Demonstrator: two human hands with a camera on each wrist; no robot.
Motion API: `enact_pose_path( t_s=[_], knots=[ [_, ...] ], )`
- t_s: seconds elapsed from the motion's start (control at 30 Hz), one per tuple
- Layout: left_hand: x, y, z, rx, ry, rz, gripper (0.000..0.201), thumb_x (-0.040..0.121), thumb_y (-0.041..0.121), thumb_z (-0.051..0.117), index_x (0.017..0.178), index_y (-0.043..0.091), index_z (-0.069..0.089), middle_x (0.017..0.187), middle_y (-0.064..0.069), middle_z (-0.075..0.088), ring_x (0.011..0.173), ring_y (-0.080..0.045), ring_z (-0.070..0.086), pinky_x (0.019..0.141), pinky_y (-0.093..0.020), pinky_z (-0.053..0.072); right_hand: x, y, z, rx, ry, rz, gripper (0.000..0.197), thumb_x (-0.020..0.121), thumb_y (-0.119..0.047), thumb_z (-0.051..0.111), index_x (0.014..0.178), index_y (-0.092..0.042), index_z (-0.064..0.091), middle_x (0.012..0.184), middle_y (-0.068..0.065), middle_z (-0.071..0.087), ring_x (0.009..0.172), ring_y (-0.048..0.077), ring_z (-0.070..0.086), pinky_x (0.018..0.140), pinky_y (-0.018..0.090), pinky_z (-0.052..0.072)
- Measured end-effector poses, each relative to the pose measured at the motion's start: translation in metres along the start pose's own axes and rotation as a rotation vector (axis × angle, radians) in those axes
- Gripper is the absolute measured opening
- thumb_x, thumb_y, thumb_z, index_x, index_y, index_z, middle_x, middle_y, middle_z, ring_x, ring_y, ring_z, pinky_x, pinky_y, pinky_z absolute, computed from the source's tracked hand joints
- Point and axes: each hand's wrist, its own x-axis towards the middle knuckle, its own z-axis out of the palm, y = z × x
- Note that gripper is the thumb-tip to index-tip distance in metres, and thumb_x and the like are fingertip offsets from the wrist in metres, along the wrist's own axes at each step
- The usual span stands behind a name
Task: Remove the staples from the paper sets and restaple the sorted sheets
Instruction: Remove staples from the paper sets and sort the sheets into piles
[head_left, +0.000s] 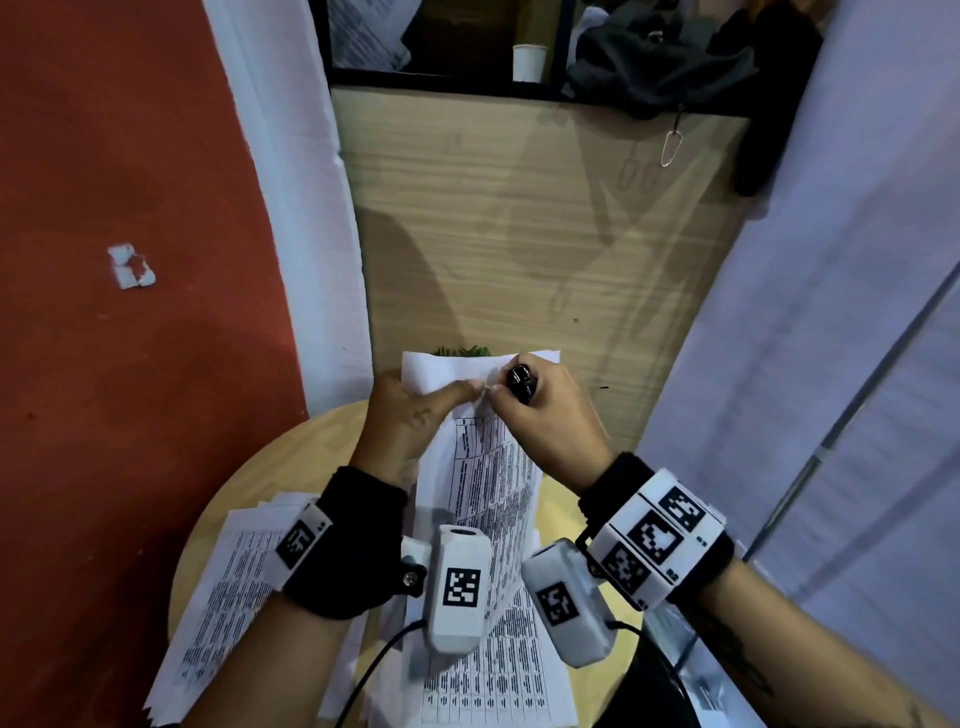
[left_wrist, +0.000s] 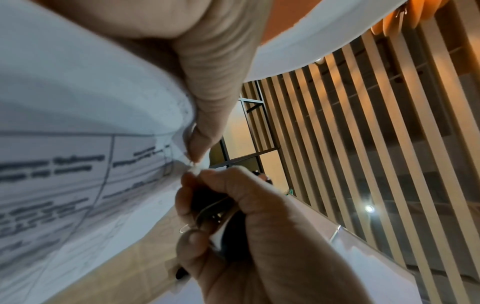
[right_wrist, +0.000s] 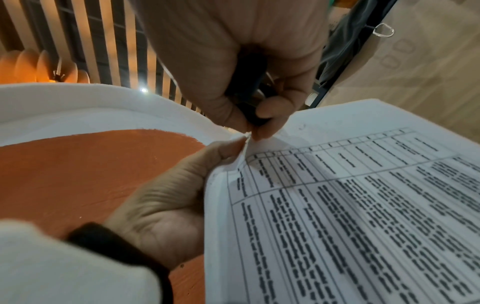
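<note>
Beside a red-brown wall (head_left: 130, 208) and pale wooden cabinet (head_left: 519, 218), above the round light-wood table (head_left: 332, 431), the left hand (head_left: 405, 415) pinches the printed white paper set (head_left: 488, 467) corner, while the right hand (head_left: 550, 415) grips a black staple remover (head_left: 521, 383) there.

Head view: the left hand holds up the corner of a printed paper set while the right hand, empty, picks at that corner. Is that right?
Not quite. The right hand is not empty: it grips a small black tool in its palm while its fingertips pick at the corner. The head view shows this, and the right wrist view too. The left hand does hold the paper set by that corner.
</note>
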Motion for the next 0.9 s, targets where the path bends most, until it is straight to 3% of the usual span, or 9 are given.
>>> enact_pose_path(
  t_s=[0.13, 0.2, 0.37, 0.5, 0.63, 0.7, 0.77, 0.83, 0.9],
  knots=[
    [0.003, -0.004, -0.005, 0.013, 0.04, 0.015, 0.034, 0.055, 0.013, 0.082, 0.084, 0.0, 0.07, 0.088, -0.018, 0.072, 0.084, -0.035, 0.069, 0.084, -0.05, 0.055, 0.0, 0.008, -0.001, -0.005, -0.003, 0.07, 0.017, 0.083, -0.011, 0.059, 0.072, 0.002, 0.059, 0.065, 0.012, 0.059, 0.066, 0.027, 0.052, 0.062, 0.033, 0.038],
    [0.005, -0.003, -0.012, 0.032, 0.049, 0.035, 0.047, 0.048, 0.022, 0.085, 0.086, -0.002, 0.07, 0.091, -0.021, 0.071, 0.087, -0.038, 0.069, 0.084, -0.056, 0.053, -0.001, 0.019, -0.003, -0.039, -0.033, 0.141, 0.016, 0.08, -0.01, 0.06, 0.066, -0.002, 0.058, 0.057, 0.005, 0.052, 0.062, 0.021, 0.047, 0.053, 0.023, 0.035],
    [0.007, -0.001, -0.026, 0.116, -0.014, 0.076, 0.057, 0.045, 0.033, 0.084, 0.09, 0.002, 0.068, 0.095, -0.015, 0.07, 0.085, -0.026, 0.067, 0.09, -0.05, 0.053, -0.005, 0.059, 0.01, -0.126, -0.081, 0.302, 0.015, 0.074, -0.01, 0.061, 0.063, -0.002, 0.057, 0.06, 0.012, 0.057, 0.061, 0.026, 0.053, 0.055, 0.032, 0.04],
    [0.012, -0.001, -0.039, 0.155, -0.071, 0.052, 0.044, 0.05, 0.018, 0.088, 0.088, 0.007, 0.068, 0.093, -0.012, 0.071, 0.085, -0.027, 0.068, 0.091, -0.05, 0.052, -0.007, 0.085, 0.022, -0.21, -0.169, 0.373, 0.021, 0.075, -0.009, 0.056, 0.056, -0.008, 0.046, 0.077, 0.022, 0.064, 0.071, 0.031, 0.056, 0.059, 0.032, 0.039],
    [0.022, -0.002, -0.056, 0.132, -0.097, 0.003, 0.06, 0.038, 0.034, 0.083, 0.087, 0.0, 0.069, 0.09, -0.013, 0.074, 0.083, -0.026, 0.069, 0.085, -0.041, 0.056, -0.008, 0.088, 0.021, -0.326, -0.215, 0.336, 0.026, 0.08, -0.012, 0.055, 0.056, -0.015, 0.048, 0.085, 0.021, 0.066, 0.087, 0.038, 0.06, 0.066, 0.035, 0.042],
    [0.025, 0.001, -0.065, 0.096, -0.131, -0.006, 0.054, 0.038, 0.031, 0.081, 0.083, 0.004, 0.069, 0.08, -0.004, 0.075, 0.075, -0.017, 0.07, 0.075, -0.029, 0.058, -0.005, 0.085, 0.018, -0.187, -0.202, 0.318, 0.013, 0.082, -0.007, 0.057, 0.08, -0.015, 0.067, 0.084, 0.014, 0.067, 0.081, 0.032, 0.061, 0.065, 0.034, 0.046],
    [0.027, 0.004, -0.072, 0.065, -0.179, -0.011, 0.052, 0.04, 0.027, 0.08, 0.087, 0.006, 0.069, 0.081, -0.002, 0.075, 0.075, -0.015, 0.071, 0.071, -0.025, 0.057, -0.002, 0.083, 0.019, 0.166, -0.267, 0.372, 0.028, 0.084, 0.0, 0.059, 0.107, -0.016, 0.062, 0.074, 0.004, 0.061, 0.06, 0.019, 0.056, 0.047, 0.024, 0.043],
    [0.031, 0.003, -0.079, 0.037, -0.213, -0.024, 0.052, 0.04, 0.025, 0.08, 0.088, 0.008, 0.069, 0.083, -0.002, 0.075, 0.076, -0.015, 0.071, 0.068, -0.024, 0.057, 0.0, 0.082, 0.024, 0.531, -0.307, 0.46, 0.024, 0.086, 0.002, 0.059, 0.102, -0.017, 0.055, 0.067, 0.002, 0.057, 0.051, 0.012, 0.051, 0.038, 0.014, 0.03],
    [0.036, -0.001, -0.084, 0.024, -0.212, -0.047, 0.058, 0.034, 0.028, 0.088, 0.085, 0.009, 0.071, 0.084, -0.002, 0.075, 0.076, -0.014, 0.071, 0.068, -0.025, 0.057, 0.004, 0.081, 0.031, 0.732, -0.288, 0.568, 0.018, 0.086, 0.001, 0.058, 0.086, -0.016, 0.054, 0.061, -0.002, 0.058, 0.048, 0.009, 0.053, 0.038, 0.013, 0.025]
  ],
)
